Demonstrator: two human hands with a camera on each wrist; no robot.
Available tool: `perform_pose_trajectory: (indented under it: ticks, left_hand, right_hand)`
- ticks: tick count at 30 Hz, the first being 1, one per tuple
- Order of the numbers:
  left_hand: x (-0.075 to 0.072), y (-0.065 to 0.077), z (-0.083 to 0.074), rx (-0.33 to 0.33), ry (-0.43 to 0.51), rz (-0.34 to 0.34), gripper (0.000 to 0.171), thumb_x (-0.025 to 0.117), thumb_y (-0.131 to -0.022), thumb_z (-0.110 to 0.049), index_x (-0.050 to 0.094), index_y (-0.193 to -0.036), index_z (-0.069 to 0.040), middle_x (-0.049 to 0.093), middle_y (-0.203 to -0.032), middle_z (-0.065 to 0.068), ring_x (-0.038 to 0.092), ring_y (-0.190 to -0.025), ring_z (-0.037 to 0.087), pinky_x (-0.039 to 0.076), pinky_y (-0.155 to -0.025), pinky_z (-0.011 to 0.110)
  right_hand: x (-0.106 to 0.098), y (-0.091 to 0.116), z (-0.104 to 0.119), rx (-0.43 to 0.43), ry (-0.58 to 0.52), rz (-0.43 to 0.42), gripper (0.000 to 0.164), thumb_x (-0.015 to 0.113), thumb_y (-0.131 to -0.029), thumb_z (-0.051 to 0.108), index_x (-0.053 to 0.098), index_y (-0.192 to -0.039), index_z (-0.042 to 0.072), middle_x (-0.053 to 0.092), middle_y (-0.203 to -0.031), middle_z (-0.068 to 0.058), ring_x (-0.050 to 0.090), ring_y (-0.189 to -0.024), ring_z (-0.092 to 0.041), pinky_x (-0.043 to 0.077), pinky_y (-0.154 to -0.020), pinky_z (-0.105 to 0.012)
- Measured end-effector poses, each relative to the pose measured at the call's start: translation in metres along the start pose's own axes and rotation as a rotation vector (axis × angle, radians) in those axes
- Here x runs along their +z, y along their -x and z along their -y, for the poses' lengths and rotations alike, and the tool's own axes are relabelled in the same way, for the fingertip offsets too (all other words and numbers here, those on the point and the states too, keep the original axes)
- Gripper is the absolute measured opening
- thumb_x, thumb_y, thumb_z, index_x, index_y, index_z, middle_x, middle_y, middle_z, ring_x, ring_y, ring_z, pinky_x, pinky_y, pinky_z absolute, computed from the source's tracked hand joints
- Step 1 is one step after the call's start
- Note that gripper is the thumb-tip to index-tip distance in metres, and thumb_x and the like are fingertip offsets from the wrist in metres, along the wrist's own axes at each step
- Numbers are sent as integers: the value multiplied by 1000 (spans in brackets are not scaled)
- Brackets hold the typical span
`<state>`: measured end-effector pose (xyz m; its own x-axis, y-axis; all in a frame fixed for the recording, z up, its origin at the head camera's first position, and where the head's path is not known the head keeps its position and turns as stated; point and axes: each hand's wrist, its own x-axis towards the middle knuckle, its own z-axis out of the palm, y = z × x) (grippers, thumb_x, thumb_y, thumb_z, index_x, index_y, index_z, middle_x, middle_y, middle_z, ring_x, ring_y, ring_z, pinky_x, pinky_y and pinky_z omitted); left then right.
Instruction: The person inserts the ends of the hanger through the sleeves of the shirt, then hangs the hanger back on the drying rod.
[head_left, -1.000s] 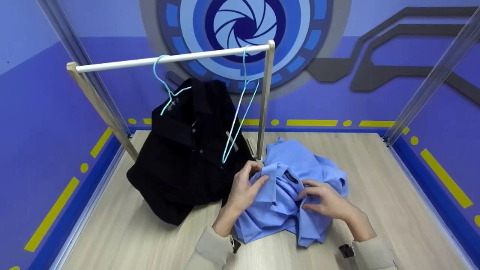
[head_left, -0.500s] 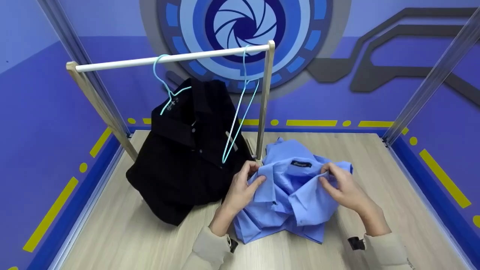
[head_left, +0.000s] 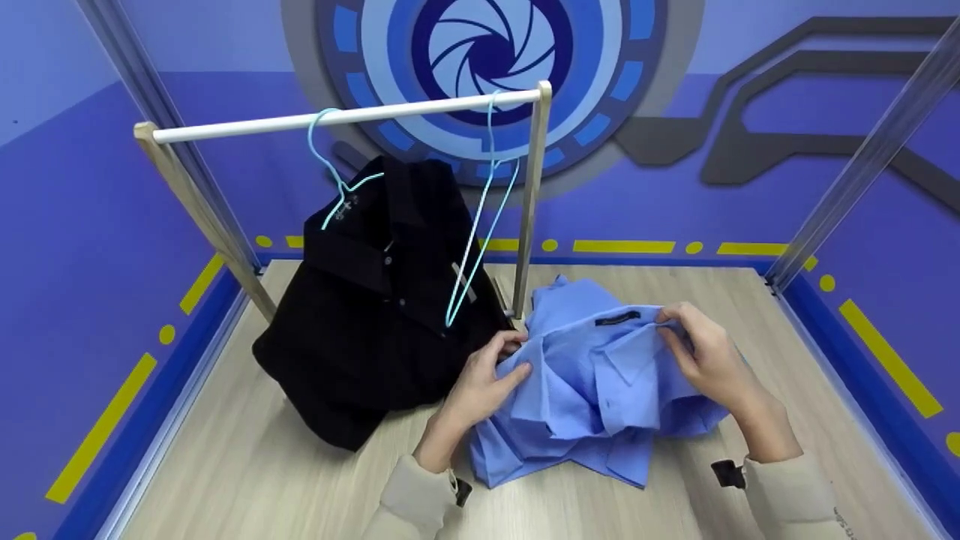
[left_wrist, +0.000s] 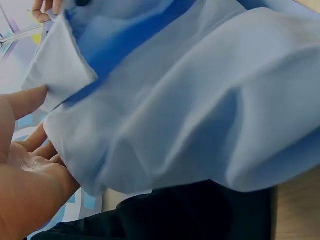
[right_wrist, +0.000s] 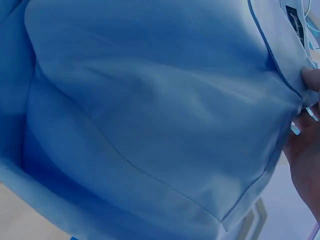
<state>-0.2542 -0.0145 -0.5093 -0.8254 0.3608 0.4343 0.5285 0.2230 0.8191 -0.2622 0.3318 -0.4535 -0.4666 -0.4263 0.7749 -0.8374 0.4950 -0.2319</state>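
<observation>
A light blue button-up shirt lies crumpled on the wooden surface, its collar side raised between both hands. At the collar's left side, my left hand pinches the cloth; in the left wrist view the thumb is on the collar and the fingers lie beneath. My right hand pinches the collar's other side, close to the black neck label. Beside the left hand, a black shirt hangs on a light blue hanger. A second hanger hangs bare to its right.
Behind the hands stands a small clothes rack with a white rail and wooden posts. Blue printed walls enclose the pale wooden surface at the back and sides.
My right hand has moved right and away from me, regripping the collar and pulling it wide, so the neck label now shows fully. My left hand has barely moved.
</observation>
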Motion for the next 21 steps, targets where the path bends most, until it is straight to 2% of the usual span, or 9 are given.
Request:
perform_pose_trajectory:
  ticks: [5,10,13,16,21]
  left_hand:
    - [-2,5,3,-86,-105,69,36,71,-98,-17,63,-131,-5,69,-120,8,63,-110,19,49,-98,38]
    - [-7,11,7,-124,-150,138,31,72,-97,-22,65,-124,-7,69,-117,5,62,-106,19,50,-93,39]
    - [-12,14,10,-126,-179,167,30,75,-95,-24,65,-119,-8,69,-111,3,62,-101,19,51,-89,37]
    - [-19,18,14,-154,-215,207,31,78,-91,-26,65,-113,-8,68,-101,4,63,-92,20,51,-82,35]
    - [-29,25,19,-254,-245,294,25,79,-90,-26,66,-99,-7,68,-88,4,60,-74,12,50,-69,29]
  right_hand:
    - [-3,-6,-1,-24,-1,-110,19,65,-86,-18,65,-101,-8,66,-96,-17,63,-87,-27,45,-87,-19]
    - [-6,-14,7,3,6,-191,34,65,-71,-30,67,-98,-9,67,-93,-20,63,-87,-30,45,-91,-18]
    - [-9,-18,13,25,11,-221,37,64,-69,-33,68,-97,-10,67,-92,-21,62,-85,-31,45,-91,-17]
    - [-12,-20,16,47,16,-248,34,64,-71,-32,69,-96,-10,68,-91,-20,63,-85,-30,46,-91,-18]
    - [-14,-15,7,66,24,-278,29,65,-75,-28,71,-96,-9,69,-93,-18,64,-87,-29,47,-91,-20]
